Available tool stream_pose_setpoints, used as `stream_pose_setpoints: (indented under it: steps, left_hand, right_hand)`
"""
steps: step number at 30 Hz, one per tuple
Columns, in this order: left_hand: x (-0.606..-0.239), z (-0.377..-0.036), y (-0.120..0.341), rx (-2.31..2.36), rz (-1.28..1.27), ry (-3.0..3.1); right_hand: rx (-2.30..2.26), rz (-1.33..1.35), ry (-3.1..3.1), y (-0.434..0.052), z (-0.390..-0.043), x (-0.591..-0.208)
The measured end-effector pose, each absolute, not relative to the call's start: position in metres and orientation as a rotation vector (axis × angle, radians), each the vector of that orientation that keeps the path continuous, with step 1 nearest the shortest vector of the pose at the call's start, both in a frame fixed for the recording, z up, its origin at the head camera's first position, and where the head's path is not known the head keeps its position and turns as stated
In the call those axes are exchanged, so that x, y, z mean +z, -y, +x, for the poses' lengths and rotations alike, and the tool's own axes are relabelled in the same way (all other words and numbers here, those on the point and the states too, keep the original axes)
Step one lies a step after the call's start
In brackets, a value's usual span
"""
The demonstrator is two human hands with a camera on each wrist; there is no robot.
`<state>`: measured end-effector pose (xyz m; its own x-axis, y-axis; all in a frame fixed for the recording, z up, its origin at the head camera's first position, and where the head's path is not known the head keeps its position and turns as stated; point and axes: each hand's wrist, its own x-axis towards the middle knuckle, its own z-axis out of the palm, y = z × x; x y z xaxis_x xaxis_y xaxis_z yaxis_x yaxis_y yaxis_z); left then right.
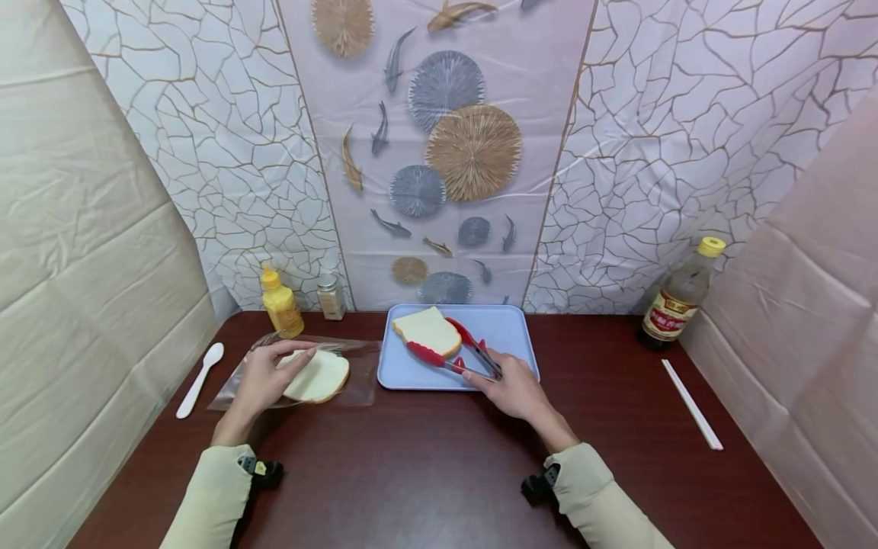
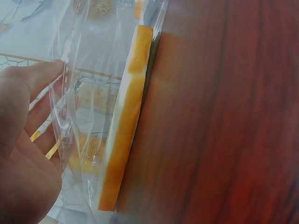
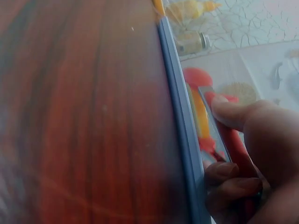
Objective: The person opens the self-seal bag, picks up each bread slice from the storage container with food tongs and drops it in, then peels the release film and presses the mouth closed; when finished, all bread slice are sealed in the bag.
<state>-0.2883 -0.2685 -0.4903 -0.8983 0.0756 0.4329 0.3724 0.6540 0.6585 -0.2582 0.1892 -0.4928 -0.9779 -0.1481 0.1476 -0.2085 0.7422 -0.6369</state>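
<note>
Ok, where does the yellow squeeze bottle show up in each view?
Head: yellow squeeze bottle, left of centre, beyond the clear bag.
Left wrist: the bottle, lower left, through the bag.
Right wrist: the bottle, top edge, right of centre.
Shared landmark: the dark red table.

There are two bread slices (image 1: pixel 425 328), two bottles (image 1: pixel 283 311), one bag (image 1: pixel 361 372), tray (image 1: pixel 509 328), tongs (image 1: pixel 425 354), jar (image 1: pixel 332 302) and spoon (image 1: pixel 200 381).

I see, from afar, the right hand (image 1: pixel 511 385) gripping red-tipped tongs (image 1: pixel 427 354), tips at two edges of one bread slice (image 1: pixel 428 328) on the blue tray (image 1: pixel 511 328); the left hand (image 1: pixel 266 375) is at a clear plastic bag (image 1: pixel 363 374), where a second slice (image 1: pixel 322 377) lies.
</note>
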Motion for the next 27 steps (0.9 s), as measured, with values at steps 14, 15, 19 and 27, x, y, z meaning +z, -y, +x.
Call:
stream_pose_setpoints:
  steps: [14,15,19,27]
  left_hand:
    - [-0.488,-0.294,0.262,-1.170,-0.444,2.477]
    - [-0.489,-0.294,0.262,-1.169,-0.451,2.478]
    - [-0.491,-0.294,0.265,-1.158,-0.464,2.485]
    - [-0.490,-0.290,0.269,-1.159,-0.428,2.492]
  right_hand:
    - [1.134,0.388,2.833,-0.221,-0.262,-0.478]
    - [1.166,0.411,2.828,-0.225,-0.263,-0.476]
    - [1.272,0.526,2.809,-0.236,-0.265,-0.469]
    - [1.257,0.694,2.824,-0.237,-0.266,-0.463]
